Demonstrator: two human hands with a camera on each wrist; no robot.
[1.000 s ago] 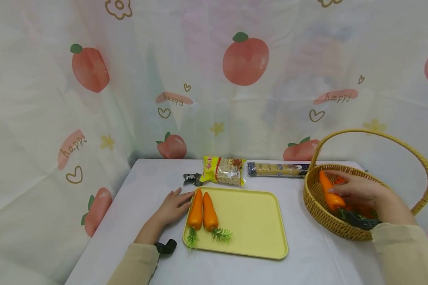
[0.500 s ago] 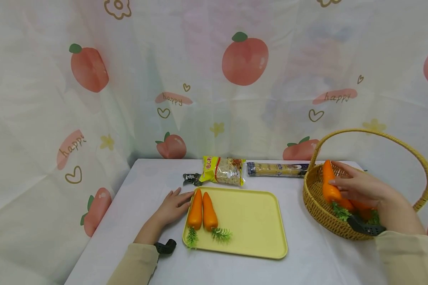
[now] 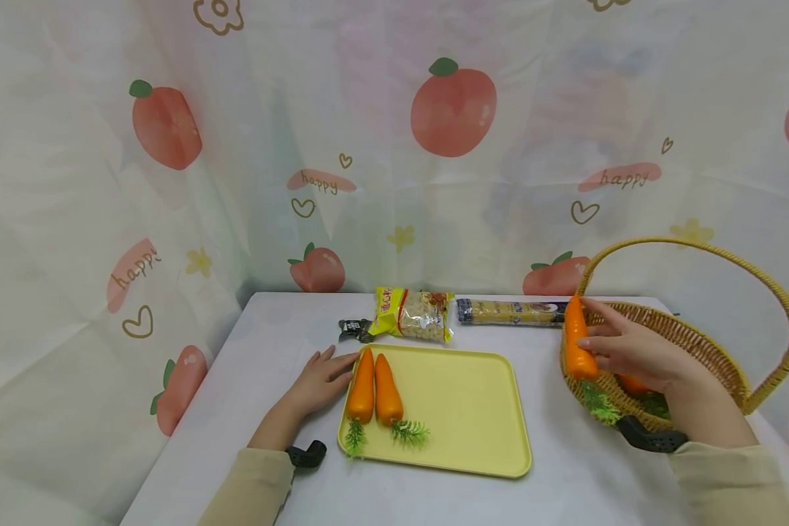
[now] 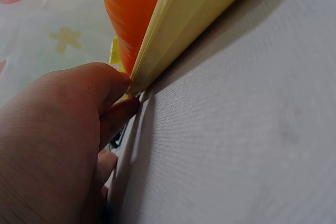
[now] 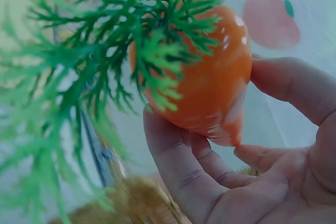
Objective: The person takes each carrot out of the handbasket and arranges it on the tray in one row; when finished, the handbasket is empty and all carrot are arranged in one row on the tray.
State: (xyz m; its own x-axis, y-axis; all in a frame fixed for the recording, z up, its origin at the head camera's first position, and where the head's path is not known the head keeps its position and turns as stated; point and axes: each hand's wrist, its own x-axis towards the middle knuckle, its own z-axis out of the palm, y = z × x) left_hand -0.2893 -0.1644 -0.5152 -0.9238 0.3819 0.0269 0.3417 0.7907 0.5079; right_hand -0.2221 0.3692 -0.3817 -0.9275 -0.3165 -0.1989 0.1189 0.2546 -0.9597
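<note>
My right hand [image 3: 644,358] pinches an orange carrot [image 3: 577,343] with a feathery green top, tip pointing up, over the left rim of the wicker basket [image 3: 717,354]. The right wrist view has thumb and fingers on either side of the glossy carrot [image 5: 220,77], its leaves hanging toward the camera. Inside the basket, more orange and green shows beneath the hand. At the yellow tray's far left corner rests my left hand [image 3: 318,383], fingertips touching the rim of the tray [image 4: 173,30]. Two more carrots [image 3: 361,391] lie side by side on the tray's left part.
Behind the tray sit a small black packet [image 3: 353,330], a yellow snack bag [image 3: 414,314] and a long pack of noodles [image 3: 513,313]. The basket's tall handle [image 3: 756,277] arches above the right side. A fruit-print curtain [image 3: 368,146] stands behind the white table.
My right hand has lifted the carrot out of the basket's middle and carried it left to the near-left rim. My left hand and the tray stay where they were.
</note>
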